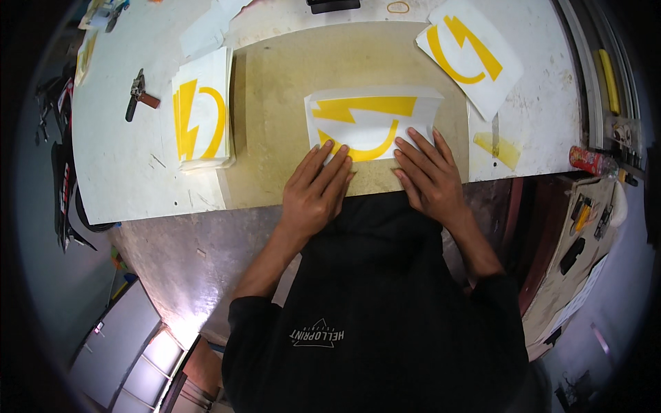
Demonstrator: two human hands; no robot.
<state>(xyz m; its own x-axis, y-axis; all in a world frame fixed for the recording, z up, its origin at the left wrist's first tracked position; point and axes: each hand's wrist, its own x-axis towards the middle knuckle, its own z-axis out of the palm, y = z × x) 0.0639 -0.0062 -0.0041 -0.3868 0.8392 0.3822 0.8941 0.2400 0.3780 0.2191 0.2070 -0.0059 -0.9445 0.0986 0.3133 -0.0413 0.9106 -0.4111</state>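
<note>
A white sheet with a yellow lightning bolt and curved band (365,134) lies in front of me on a tan cutting mat (296,58). My left hand (317,186) rests its stretched fingertips on the sheet's near left corner, its thumb toward the middle. Across from it, my right hand (432,177) lies with fingers spread over the near right corner. Both hands are open and press from above; neither grips anything visible. The sheet's far edge looks slightly raised from the mat.
Left of the mat stands a stack of similar printed sheets (206,113); another pile (475,58) lies at the far right. A small tool with a brown part (142,96) sits farther left. Yellow tape (497,150) and a red-labelled bottle (592,162) are near the right edge.
</note>
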